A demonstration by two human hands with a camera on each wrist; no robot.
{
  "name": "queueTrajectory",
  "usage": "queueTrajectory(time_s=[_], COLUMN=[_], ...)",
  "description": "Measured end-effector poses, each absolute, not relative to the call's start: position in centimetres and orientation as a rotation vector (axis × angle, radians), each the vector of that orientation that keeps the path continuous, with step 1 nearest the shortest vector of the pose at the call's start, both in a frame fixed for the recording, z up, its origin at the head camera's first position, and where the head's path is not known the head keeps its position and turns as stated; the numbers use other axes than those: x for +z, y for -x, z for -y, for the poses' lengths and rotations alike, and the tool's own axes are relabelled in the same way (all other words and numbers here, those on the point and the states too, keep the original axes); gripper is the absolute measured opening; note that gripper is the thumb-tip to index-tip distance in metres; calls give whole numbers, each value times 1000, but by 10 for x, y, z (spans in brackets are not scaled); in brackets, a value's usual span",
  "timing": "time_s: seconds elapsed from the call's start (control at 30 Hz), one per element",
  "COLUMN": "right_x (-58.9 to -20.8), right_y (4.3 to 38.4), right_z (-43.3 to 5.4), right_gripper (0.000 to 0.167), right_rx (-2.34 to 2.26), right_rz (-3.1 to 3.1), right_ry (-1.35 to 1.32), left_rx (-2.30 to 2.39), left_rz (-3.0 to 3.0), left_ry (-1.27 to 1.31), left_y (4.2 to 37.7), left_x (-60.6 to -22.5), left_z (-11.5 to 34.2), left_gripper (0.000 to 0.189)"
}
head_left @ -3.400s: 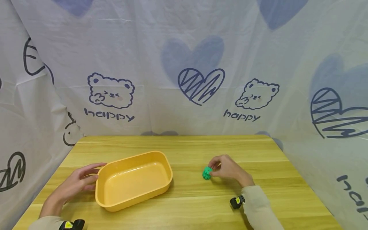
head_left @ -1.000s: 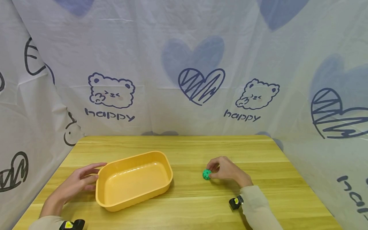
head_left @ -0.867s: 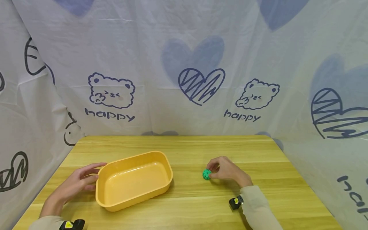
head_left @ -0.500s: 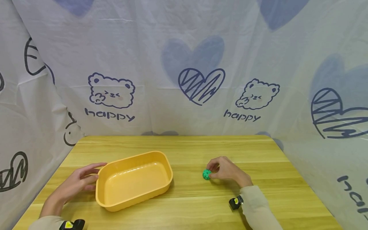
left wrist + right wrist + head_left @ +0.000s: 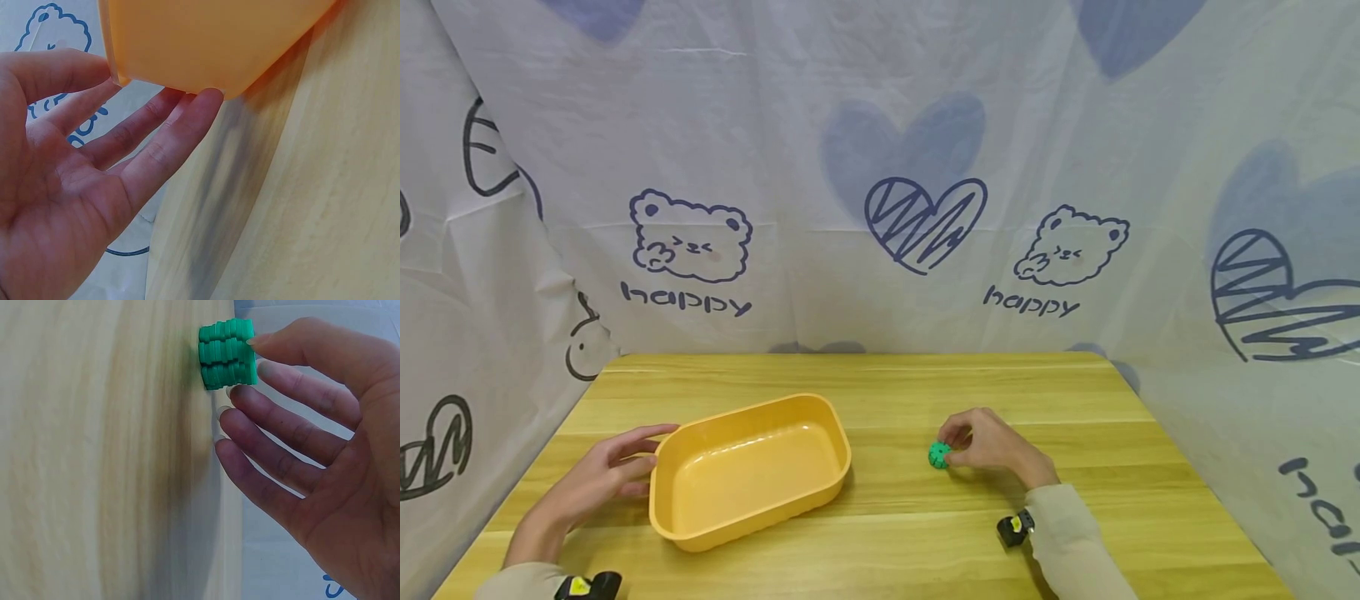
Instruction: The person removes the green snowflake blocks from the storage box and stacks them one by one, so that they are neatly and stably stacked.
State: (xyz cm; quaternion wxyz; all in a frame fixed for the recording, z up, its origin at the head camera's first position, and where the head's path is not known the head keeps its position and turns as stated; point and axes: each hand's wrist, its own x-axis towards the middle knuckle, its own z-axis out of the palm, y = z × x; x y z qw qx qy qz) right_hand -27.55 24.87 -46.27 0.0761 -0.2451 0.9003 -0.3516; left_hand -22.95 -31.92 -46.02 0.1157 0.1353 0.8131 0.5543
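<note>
A short green stack of notched plastic discs [image 5: 938, 456] stands on the table, and its several ridged layers show from the side in the right wrist view. My right hand [image 5: 996, 446] pinches the upper edge of this stack between thumb and index finger; the other fingers spread loosely beside it. To the left lies a yellow rectangular bin [image 5: 752, 475] with rounded corners and nothing in it. Relaxed fingers of my left hand [image 5: 591, 479] touch the outside of its left end, and in the left wrist view the fingertips [image 5: 209, 99] meet the bin's lower edge.
Both the bin and the discs are on a wood-grain table [image 5: 895, 533]. A white cloth [image 5: 820, 275] with hearts and bears hangs behind the table and along its sides. Each wrist carries a small black camera [image 5: 1017, 528].
About three seconds ago the top of the green stack sat higher and askew; now the discs line up. My right hand has shifted slightly left and down. The left hand and bin stay put.
</note>
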Motion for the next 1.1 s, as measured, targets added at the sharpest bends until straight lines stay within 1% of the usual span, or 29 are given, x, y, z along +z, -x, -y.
queueTrajectory(time_s=[0.47, 0.8, 1.1], right_x=[-463, -461, -457], right_y=[278, 276, 277], right_z=[-251, -249, -247], right_gripper=[21, 15, 18], right_rx=[-1057, -1053, -1005], right_rz=[-2694, -2733, -2800], right_ry=[747, 743, 715], left_rx=[1612, 1614, 1596], left_rz=[-2375, -2393, -2405], left_ry=[-336, -328, -332], left_y=[228, 227, 226], left_x=[-458, -456, -454], left_z=[317, 316, 316], left_gripper=[59, 60, 60])
